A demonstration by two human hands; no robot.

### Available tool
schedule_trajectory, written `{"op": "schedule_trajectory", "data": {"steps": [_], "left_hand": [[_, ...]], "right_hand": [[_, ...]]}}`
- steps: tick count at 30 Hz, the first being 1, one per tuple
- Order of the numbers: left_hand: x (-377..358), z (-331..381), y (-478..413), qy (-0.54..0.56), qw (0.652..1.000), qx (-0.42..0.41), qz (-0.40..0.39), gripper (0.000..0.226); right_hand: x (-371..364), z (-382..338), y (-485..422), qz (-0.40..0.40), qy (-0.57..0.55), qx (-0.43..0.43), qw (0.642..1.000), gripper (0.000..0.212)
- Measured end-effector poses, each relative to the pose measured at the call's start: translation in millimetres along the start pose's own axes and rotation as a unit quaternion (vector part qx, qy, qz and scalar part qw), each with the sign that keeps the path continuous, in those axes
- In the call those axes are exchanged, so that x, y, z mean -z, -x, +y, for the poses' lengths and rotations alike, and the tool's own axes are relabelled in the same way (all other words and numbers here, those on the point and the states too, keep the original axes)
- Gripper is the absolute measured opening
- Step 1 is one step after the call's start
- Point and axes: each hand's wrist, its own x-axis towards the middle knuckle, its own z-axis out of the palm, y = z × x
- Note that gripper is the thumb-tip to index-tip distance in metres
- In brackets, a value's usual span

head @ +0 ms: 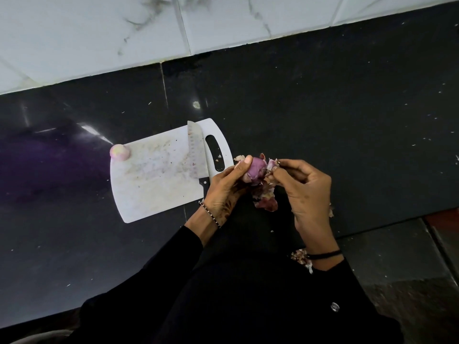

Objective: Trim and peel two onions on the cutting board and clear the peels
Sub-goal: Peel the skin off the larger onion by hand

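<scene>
My left hand (224, 188) grips a purple onion (255, 168) just right of the white cutting board (154, 175), thumb on top. My right hand (304, 192) pinches a loose strip of onion skin (272, 165) at the onion's right side. A peeled pale onion (120, 152) sits at the board's far left corner. A knife (196, 152) lies on the board's right part, blade pointing away, its black handle partly under my left hand. A heap of peels (265, 199) lies on the counter below the onion.
The black counter (323, 108) runs to a white tiled wall (173, 33) at the back. More peels (301, 256) lie by my right wrist near the counter's front edge. Small flecks dot the counter.
</scene>
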Motion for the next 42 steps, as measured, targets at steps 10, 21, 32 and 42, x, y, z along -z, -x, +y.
{"op": "schedule_trajectory", "data": {"steps": [10, 21, 32, 42], "left_hand": [[1.3, 3.7, 6.6, 0.044, 0.998, 0.04, -0.038, 0.05], [1.7, -1.4, 8.7, 0.076, 0.996, 0.043, -0.02, 0.051], [3.3, -3.1, 3.5, 0.078, 0.996, 0.049, 0.01, 0.044], [5.9, -4.4, -3.7, 0.052, 0.996, 0.074, 0.007, 0.061]], "right_hand": [[4.5, -5.4, -2.9, 0.007, -0.264, -0.157, 0.952, 0.007], [9.2, -2.2, -2.8, 0.078, -0.178, -0.12, 0.973, 0.018], [25.6, 8.9, -4.4, 0.098, -0.026, -0.08, 0.992, 0.016], [31.4, 11.6, -8.0, 0.101, 0.084, -0.052, 0.99, 0.01]]}}
